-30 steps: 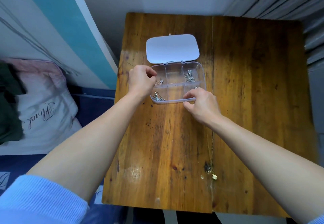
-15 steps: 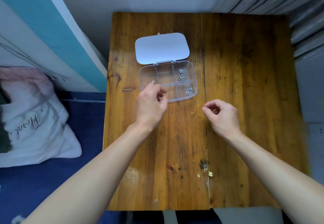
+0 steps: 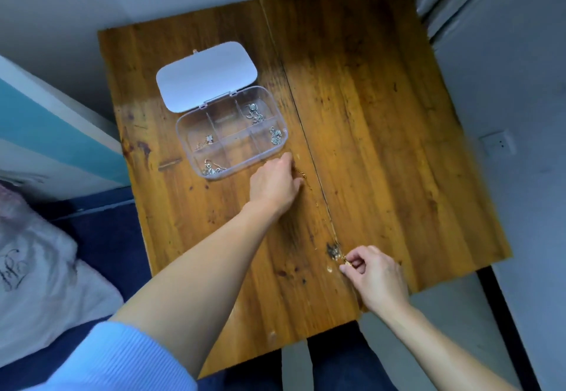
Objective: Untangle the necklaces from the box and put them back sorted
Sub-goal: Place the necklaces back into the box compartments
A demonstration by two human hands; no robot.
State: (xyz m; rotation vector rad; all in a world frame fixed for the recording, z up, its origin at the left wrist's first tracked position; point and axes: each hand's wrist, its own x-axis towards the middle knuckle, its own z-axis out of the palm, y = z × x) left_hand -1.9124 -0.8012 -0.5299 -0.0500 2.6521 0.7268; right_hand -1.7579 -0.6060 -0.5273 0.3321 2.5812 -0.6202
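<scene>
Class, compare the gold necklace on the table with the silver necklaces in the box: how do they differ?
The gold necklace lies stretched along the table; the silver necklaces sit bunched in compartments of the box. The gold one is held by the left hand and right hand; the silver ones lie untouched. All are thin chains.

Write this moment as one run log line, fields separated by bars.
left hand: on gold chain | right hand: pinching pendant | box: open
</scene>
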